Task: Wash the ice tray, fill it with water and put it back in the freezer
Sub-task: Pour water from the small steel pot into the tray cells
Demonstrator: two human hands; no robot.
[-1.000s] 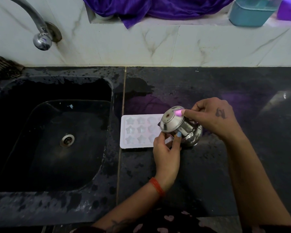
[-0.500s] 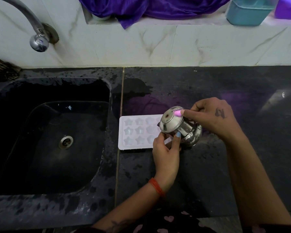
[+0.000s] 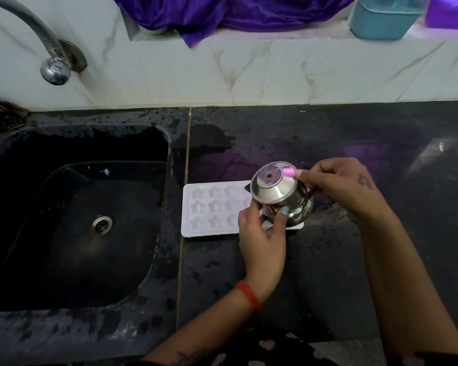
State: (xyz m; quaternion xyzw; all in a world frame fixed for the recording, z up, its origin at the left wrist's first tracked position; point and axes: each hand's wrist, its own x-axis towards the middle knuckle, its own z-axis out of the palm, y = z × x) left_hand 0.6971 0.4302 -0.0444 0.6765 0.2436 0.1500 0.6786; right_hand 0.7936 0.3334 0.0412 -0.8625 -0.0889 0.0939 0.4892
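Dark stone sink (image 3: 72, 228) at left, dry-looking; white plastic star-moulded ice tray (image 3: 212, 207) flat on black worktop (image 3: 328, 260) just beside it. Left hand (image 3: 262, 241) and right hand (image 3: 339, 186), fingers curled, tip small steel pot (image 3: 280, 194) over tray's right end. Filling step, likely; next: shift the pour leftward.

white ice tray (image 3: 212, 208) with star-shaped cells, lying flat on the wet black desk (image 3: 328, 260) just right of the sink (image 3: 77, 220), long side across, right end hidden under a tipped steel pot (image 3: 278, 194)

head view looks steeply down, close over the counter (image 3: 354, 260) beside the sink (image 3: 77, 233).
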